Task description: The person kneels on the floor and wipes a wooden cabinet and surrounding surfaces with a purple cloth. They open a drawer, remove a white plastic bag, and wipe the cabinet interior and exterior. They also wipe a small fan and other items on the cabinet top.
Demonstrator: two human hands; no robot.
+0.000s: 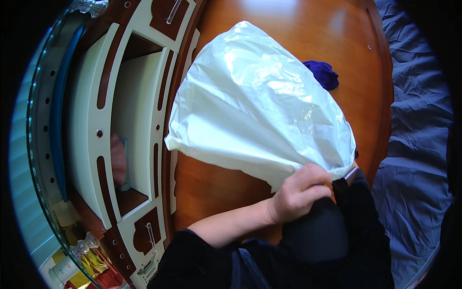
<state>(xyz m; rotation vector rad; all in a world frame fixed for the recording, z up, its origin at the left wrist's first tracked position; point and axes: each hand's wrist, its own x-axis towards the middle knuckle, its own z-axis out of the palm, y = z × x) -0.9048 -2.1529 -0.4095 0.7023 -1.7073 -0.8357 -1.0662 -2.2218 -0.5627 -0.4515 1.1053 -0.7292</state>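
A large white plastic bag (249, 104), glossy and creased, spreads out before me and looks puffed up. My left hand (303, 191) grips its gathered near edge, fingers curled around the plastic. Close by on the right, a black-sleeved forearm reaches to the bag's near right corner. Only a sliver of my right hand (355, 167) shows there; the bag hides its fingers, so its grip cannot be made out. A dark band (340, 186) sits near that wrist. Beyond the bag's right side, a bunched purple cloth (326, 74) lies partly covered on the floor.
Shiny brown wooden flooring (357, 101) runs beneath the bag. On the left stands a white and brown cabinet (139, 119) with open compartments and a glass top edge (30, 119). Wrinkled grey-blue fabric (415, 144) hangs along the right. My dark-clad knee (316, 231) is below my hands.
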